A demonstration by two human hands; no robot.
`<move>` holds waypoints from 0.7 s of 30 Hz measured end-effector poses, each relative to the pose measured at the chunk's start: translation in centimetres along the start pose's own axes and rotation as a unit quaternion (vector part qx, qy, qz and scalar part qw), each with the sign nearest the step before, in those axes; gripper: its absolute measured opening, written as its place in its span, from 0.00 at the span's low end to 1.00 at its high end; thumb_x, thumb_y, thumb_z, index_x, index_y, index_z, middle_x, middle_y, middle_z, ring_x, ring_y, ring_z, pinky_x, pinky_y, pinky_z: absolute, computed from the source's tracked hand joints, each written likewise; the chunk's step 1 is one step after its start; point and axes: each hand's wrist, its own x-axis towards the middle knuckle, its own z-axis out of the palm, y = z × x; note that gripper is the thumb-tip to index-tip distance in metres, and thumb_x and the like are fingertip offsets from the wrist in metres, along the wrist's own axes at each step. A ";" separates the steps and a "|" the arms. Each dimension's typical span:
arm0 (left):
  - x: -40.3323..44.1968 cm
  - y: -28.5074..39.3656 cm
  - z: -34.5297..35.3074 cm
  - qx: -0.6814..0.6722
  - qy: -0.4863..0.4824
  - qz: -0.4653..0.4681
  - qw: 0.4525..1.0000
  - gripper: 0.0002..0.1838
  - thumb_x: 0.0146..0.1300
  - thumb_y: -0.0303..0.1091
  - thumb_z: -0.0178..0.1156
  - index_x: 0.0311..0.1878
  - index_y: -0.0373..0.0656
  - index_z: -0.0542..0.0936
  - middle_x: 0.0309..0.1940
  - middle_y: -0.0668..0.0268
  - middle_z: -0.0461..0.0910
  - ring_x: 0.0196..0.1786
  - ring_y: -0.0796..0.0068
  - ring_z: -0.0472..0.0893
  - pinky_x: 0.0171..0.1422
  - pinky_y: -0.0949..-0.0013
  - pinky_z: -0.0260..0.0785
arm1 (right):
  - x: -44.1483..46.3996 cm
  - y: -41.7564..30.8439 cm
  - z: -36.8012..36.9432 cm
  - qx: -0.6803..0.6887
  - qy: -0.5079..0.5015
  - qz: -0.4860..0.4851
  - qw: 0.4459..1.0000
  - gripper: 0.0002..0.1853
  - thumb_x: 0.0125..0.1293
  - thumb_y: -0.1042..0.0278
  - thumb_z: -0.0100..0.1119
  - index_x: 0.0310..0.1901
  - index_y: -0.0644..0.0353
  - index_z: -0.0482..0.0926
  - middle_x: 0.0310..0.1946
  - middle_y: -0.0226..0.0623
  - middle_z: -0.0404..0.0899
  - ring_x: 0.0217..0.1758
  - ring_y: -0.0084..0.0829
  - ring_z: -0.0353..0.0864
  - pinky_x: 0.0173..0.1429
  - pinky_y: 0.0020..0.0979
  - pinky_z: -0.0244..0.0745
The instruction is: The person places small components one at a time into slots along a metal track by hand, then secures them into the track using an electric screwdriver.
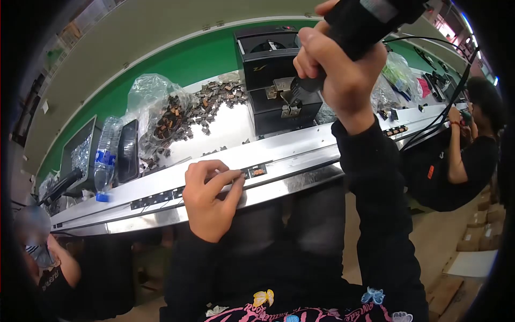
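My right hand (351, 75) is wrapped round a black electric screwdriver (367, 24), held up with its lower end by the metal outlet of a black screw feeder (279, 72). The tip itself is hard to make out. My left hand (211, 201) rests over the metal rail (300, 155), with thumb and forefinger pinched at the edge of a small black part with copper-coloured pieces (258, 171). A row of similar black parts (155, 198) sits in the rail to the left of that hand, partly hidden by it.
Loose small parts (214, 99) are heaped behind the rail, beside a clear plastic bag (153, 94). A water bottle (107, 155) and a black tray (127, 150) stand to the left. Black cables (456, 102) hang at right, near a co-worker (466, 155). Another person (51, 257) sits at left.
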 end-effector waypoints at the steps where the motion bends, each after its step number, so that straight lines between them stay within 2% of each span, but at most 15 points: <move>1: 0.1 0.0 0.1 -0.003 0.008 -0.011 1.000 0.09 0.51 0.23 0.74 0.37 0.41 0.88 0.38 0.64 0.80 0.40 0.63 0.77 0.43 0.63 0.70 | 0.2 -2.0 2.4 -0.128 0.148 0.187 0.963 0.15 0.64 0.88 0.56 0.52 0.71 0.70 0.20 0.32 0.72 0.13 0.23 0.69 0.20 0.29 0.67; 2: 0.1 -0.1 0.1 -0.005 0.010 -0.013 1.000 0.09 0.51 0.23 0.74 0.37 0.41 0.88 0.38 0.64 0.80 0.40 0.63 0.77 0.43 0.63 0.70 | 0.4 -2.9 3.7 -0.246 0.283 0.359 0.855 0.15 0.64 0.87 0.56 0.52 0.71 0.70 0.20 0.32 0.72 0.13 0.23 0.69 0.20 0.29 0.67; 5: 0.0 -0.3 0.1 0.011 0.015 0.001 1.000 0.11 0.49 0.22 0.75 0.37 0.39 0.87 0.38 0.63 0.80 0.39 0.63 0.77 0.40 0.63 0.71 | 0.1 -2.8 3.1 -0.221 0.283 0.387 0.849 0.13 0.64 0.86 0.58 0.50 0.71 0.71 0.20 0.32 0.72 0.14 0.23 0.70 0.20 0.29 0.67; 8: 0.2 -0.2 0.2 0.019 0.035 0.019 0.999 0.11 0.48 0.22 0.76 0.36 0.38 0.86 0.38 0.62 0.79 0.40 0.62 0.78 0.40 0.63 0.71 | 1.2 -2.9 3.4 -0.223 0.219 0.444 0.839 0.13 0.64 0.85 0.60 0.49 0.70 0.71 0.20 0.33 0.73 0.13 0.23 0.70 0.20 0.30 0.67; 11: -0.1 -0.6 0.3 0.014 0.046 0.011 0.999 0.13 0.47 0.23 0.76 0.37 0.35 0.86 0.38 0.60 0.81 0.41 0.62 0.81 0.44 0.65 0.74 | 2.2 -3.4 6.9 -0.228 0.300 0.460 0.804 0.18 0.62 0.85 0.59 0.53 0.68 0.69 0.17 0.29 0.69 0.11 0.23 0.67 0.18 0.30 0.66; 14: -0.1 -0.7 0.4 0.020 0.054 0.024 0.998 0.14 0.47 0.22 0.76 0.38 0.35 0.86 0.39 0.61 0.81 0.42 0.62 0.81 0.44 0.65 0.74 | 3.2 -3.7 11.4 -0.232 0.387 0.471 0.758 0.23 0.62 0.82 0.59 0.58 0.65 0.66 0.16 0.32 0.68 0.10 0.26 0.65 0.17 0.34 0.67; 15: -0.2 -0.7 0.4 0.023 0.050 0.017 0.998 0.14 0.46 0.21 0.76 0.38 0.35 0.86 0.39 0.61 0.81 0.42 0.61 0.81 0.45 0.63 0.75 | 1.7 -4.3 9.3 -0.142 0.298 0.456 0.826 0.25 0.60 0.83 0.59 0.59 0.63 0.65 0.16 0.32 0.68 0.10 0.27 0.66 0.18 0.35 0.69; 17: -0.3 -1.1 0.7 0.018 0.056 0.025 0.998 0.14 0.46 0.21 0.75 0.38 0.37 0.84 0.39 0.61 0.80 0.42 0.60 0.78 0.44 0.62 0.73 | 4.2 -3.7 13.3 -0.272 0.372 0.521 0.718 0.24 0.59 0.84 0.59 0.58 0.65 0.66 0.16 0.31 0.67 0.11 0.27 0.68 0.20 0.33 0.70; 18: -0.3 -1.2 0.8 0.013 0.062 0.038 0.997 0.15 0.46 0.21 0.74 0.39 0.38 0.83 0.39 0.62 0.78 0.42 0.59 0.76 0.43 0.61 0.71 | 4.0 -3.6 13.5 -0.272 0.370 0.523 0.718 0.24 0.59 0.84 0.59 0.58 0.65 0.66 0.16 0.31 0.67 0.11 0.27 0.68 0.20 0.33 0.70; 21: -0.4 -1.2 0.8 0.000 0.067 0.035 0.997 0.15 0.46 0.21 0.74 0.39 0.37 0.83 0.39 0.61 0.78 0.43 0.57 0.76 0.44 0.60 0.71 | 1.9 -3.4 13.7 -0.212 0.282 0.520 0.778 0.24 0.63 0.78 0.58 0.61 0.66 0.64 0.17 0.31 0.66 0.12 0.25 0.66 0.21 0.32 0.69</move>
